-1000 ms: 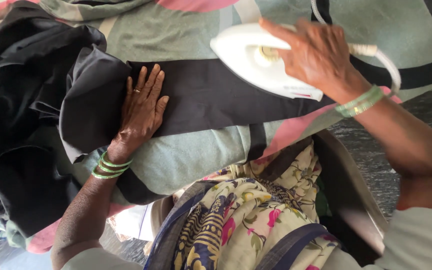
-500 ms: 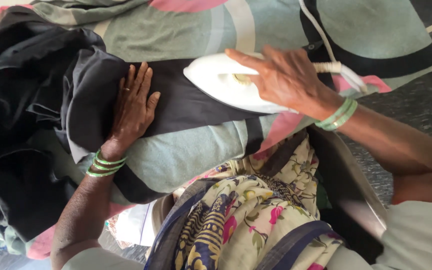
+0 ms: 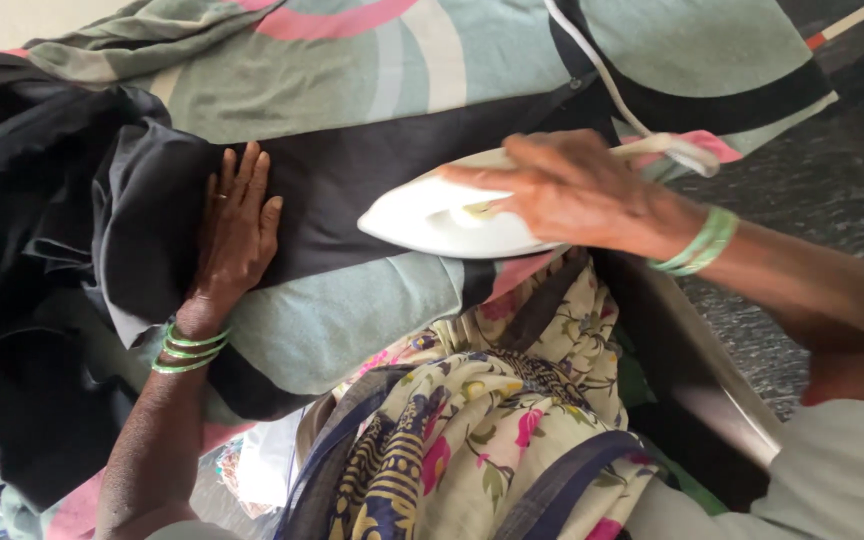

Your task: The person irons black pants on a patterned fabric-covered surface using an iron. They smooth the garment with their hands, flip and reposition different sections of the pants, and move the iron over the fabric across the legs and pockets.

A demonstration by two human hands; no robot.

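Right hand [image 3: 577, 190] closed round the handle of a white iron [image 3: 452, 215], fingers curled over the top, sole flat on the black cloth [image 3: 352, 190] near the front edge of the padded surface, white cord [image 3: 602, 75] trailing off behind toward the far side. Left hand [image 3: 235, 230] open and flat, palm down on the same cloth, gripping nothing, fingers spread and pointing away, well left of the iron's tip. Under both, a sheet [image 3: 352, 70] patterned green, pink and black; at far left, a heap of dark clothes [image 3: 22, 250].
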